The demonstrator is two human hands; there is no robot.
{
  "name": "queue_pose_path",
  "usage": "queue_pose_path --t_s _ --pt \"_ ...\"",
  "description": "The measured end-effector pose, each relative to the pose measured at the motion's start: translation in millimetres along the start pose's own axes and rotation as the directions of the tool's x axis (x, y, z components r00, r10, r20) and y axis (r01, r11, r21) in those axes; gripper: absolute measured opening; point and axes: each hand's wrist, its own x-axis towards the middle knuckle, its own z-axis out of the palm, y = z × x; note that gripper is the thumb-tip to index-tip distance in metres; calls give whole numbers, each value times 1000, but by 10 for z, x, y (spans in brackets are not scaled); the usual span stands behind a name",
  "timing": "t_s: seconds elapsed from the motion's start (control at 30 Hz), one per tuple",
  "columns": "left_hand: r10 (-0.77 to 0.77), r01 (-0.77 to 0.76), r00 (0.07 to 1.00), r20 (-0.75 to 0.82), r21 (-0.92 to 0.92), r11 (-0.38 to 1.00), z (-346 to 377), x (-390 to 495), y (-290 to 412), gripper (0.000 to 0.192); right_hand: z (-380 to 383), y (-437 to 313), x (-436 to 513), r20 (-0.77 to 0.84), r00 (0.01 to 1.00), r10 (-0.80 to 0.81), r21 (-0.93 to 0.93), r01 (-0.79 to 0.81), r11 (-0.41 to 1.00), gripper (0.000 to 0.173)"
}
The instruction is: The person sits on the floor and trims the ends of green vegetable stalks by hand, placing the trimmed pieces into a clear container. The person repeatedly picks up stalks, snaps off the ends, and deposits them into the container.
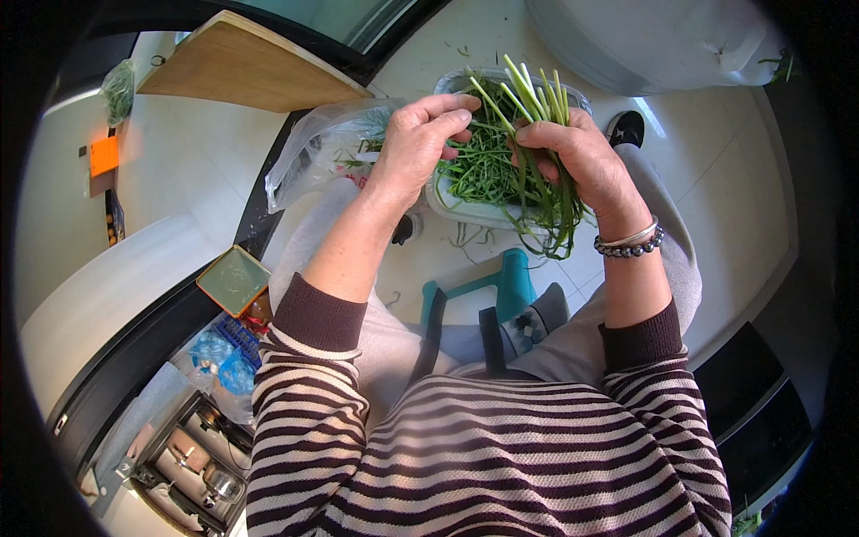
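Observation:
My right hand grips a bunch of long green leaves with pale stalks, which look like garlic chives. The pale ends point up and away from me, and the leaves droop below my fist. To the left, my left hand is raised with thumb and forefinger close together near the stalk tips; whether something is pinched there is hard to see. Beneath both hands a pale plastic tub holds a heap of loose green leaves. A clear plastic bag with some greens lies left of the tub.
A teal plastic stool stands between my legs. At the upper left is a wooden board; a large pale plastic container stands at the upper right. Leaf scraps litter the tiled floor. A square tin sits to the left.

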Motion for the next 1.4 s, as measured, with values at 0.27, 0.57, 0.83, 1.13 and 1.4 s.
queue_pose_path --t_s 0.27,0.57,0.83,1.13,1.4 --pt "62 -55 996 60 -109 993 91 -40 -66 13 153 75 44 49 999 10 27 -11 1000 15" --pt "112 -112 994 18 -6 994 94 -64 -64 18 214 79 58 43 997 -65 18 64 998 15" --pt "188 -172 976 -111 142 975 47 -38 -33 19 187 57 37 59 998 -34 65 30 997 16" --pt "48 -52 996 -77 -51 997 100 -60 -43 13 176 66 50 56 998 -33 47 31 998 16" --pt "154 -153 988 -29 20 988 64 -32 -89 16 180 76 61 76 997 -20 104 12 994 15"
